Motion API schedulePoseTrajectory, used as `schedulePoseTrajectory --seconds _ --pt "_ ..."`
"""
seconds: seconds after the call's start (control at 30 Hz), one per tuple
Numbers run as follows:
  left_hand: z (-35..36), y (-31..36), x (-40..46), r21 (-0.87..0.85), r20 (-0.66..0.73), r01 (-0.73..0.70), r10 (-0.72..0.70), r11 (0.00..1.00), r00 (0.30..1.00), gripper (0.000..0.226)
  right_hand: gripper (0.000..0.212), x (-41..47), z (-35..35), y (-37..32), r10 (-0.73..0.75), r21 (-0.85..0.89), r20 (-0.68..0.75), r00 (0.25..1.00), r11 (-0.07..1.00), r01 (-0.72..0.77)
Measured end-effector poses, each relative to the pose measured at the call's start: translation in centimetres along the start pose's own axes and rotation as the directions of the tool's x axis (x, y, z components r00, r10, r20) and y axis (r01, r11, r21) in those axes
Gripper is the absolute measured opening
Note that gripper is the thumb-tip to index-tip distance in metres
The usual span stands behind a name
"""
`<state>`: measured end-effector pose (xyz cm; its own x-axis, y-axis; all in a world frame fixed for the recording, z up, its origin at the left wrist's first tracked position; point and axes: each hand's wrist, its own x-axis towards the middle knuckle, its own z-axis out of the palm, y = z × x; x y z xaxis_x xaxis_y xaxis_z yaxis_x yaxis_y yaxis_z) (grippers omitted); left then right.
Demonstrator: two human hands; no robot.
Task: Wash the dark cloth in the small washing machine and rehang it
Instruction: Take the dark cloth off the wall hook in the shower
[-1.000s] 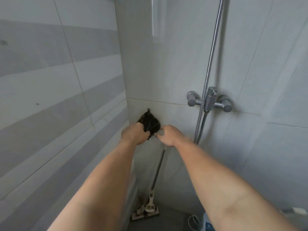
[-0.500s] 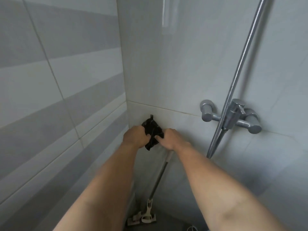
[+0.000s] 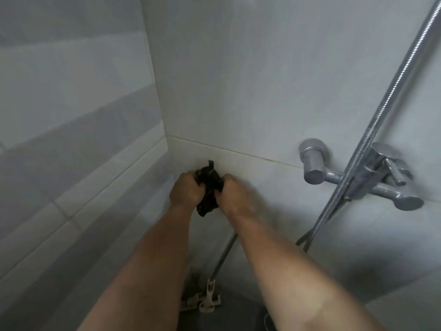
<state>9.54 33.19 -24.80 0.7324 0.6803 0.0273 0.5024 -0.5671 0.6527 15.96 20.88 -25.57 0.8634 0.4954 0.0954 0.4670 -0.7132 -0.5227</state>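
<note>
Two tiled walls (image 3: 250,80) meet in a corner that runs down the middle of the view; the left one is banded in pale and darker grey, the right one is plain and pale. A grout line crosses the right wall just above the hands.

On the right wall sits a chrome mixer tap (image 3: 372,177) with a round fitting at each end and a lever on top. A ribbed metal hose (image 3: 393,96) slants across it from the upper right corner down to the tap's underside.

Both bare forearms reach up from the bottom edge toward the corner. Below them a mop (image 3: 222,259) leans in the corner, its thin handle partly hidden by the right arm and its pale head resting on the dark floor (image 3: 238,316).

The left hand (image 3: 185,191) and the right hand (image 3: 232,193) are each closed on the cloth (image 3: 208,189), one on each side, knuckles toward the camera. It is dark, bunched between them against the right wall near the corner. A thin dark tab sticks up from its top edge against the tile; whether that is a hook or part of the fabric cannot be told.
</note>
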Motion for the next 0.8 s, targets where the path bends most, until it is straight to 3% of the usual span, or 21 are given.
schedulePoseTrajectory --seconds 0.17,0.37,0.6,0.8 --pt "-0.2 -0.3 -0.1 -0.144 0.039 0.053 -0.048 0.988 0.998 0.014 0.012 0.2 0.8 0.2 0.027 0.083 -0.03 0.999 0.996 -0.025" --pt "-2.0 0.0 -3.0 -0.284 0.092 0.062 -0.037 0.957 0.995 0.038 0.009 -2.7 -0.5 0.6 0.025 0.217 -0.077 0.997 0.976 -0.007" --pt "-3.5 0.4 -8.8 -0.359 0.235 0.04 0.049 0.932 0.971 0.026 0.014 -9.9 -2.1 1.8 0.172 0.399 -0.144 0.975 0.911 -0.102" --pt "-2.3 1.9 -17.1 -0.457 0.342 0.081 0.091 0.886 0.935 0.033 0.005 -19.6 -4.7 4.1 0.338 0.544 -0.211 0.917 0.82 -0.177"
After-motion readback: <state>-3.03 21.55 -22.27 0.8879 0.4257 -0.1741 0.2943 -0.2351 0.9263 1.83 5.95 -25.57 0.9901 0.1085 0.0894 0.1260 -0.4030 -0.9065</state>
